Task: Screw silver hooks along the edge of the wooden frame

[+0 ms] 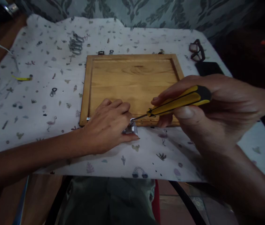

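A shallow wooden tray-like panel with a raised rim point(132, 57) lies on the table. My left hand point(110, 125) rests over its near edge, fingers curled and thumb below, pressing a small shiny metal fitting point(133, 128) against the rim. The fitting is partly hidden by the fingers. My right hand point(207, 112) grips a yellow and black screwdriver point(176, 101) by the handle, between thumb and fingers. Slanting down to the left, the screwdriver's tip meets the top of the fitting, as far as I can see.
Several grey metal pieces point(76, 43) lie at the back left, and a small metal clasp point(53, 91) is left of the panel. Glasses point(196, 50) and a dark flat object point(208, 68) sit at the back right. A yellow-tagged item point(23, 78) lies left on the patterned tablecloth point(113, 162).
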`<state>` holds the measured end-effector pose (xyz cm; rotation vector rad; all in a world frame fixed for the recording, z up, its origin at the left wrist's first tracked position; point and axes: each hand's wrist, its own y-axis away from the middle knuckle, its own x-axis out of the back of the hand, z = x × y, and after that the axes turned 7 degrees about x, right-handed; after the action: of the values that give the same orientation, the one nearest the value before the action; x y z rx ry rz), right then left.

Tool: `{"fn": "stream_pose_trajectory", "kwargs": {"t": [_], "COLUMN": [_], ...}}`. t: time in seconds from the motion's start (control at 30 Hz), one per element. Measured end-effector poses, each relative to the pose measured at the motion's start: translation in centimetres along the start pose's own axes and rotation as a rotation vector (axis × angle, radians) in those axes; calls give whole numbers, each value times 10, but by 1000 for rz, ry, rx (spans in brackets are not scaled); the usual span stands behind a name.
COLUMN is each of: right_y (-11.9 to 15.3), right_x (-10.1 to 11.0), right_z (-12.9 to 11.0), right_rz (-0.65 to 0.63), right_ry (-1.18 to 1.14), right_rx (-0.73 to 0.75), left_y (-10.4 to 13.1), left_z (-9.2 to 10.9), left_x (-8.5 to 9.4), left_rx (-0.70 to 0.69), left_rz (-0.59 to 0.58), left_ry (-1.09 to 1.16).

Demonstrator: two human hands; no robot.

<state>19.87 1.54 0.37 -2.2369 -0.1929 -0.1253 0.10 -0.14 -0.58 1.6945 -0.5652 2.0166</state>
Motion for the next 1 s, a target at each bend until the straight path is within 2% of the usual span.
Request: {"fn": "stream_pose_trajectory", "kwargs": {"t": [0.2,0.37,0.57,0.67,0.83,1.0], "right_y": [-2,-2,-2,-2,-4,-4], "right_x": [0,4,-1,-2,-3,-3], "right_z": [1,5,-5,-7,-5,-5], "right_rz": [39,14,18,12,21,21], "right_ry": [59,28,66,118,107,76], "right_rx": [0,-4,-46,-89,21,-31], "left_y": [1,1,1,1,1,1], "left_z": [-1,-1,-2,-2,1,0], "left_x": [-2,-1,-5,-4,5,2], "left_rx": [-12,-12,-30,-17,16,3], "left_rz": [24,12,59,35,-47,-1], "left_ry": [3,-4,-8,-9,8,-4]}}
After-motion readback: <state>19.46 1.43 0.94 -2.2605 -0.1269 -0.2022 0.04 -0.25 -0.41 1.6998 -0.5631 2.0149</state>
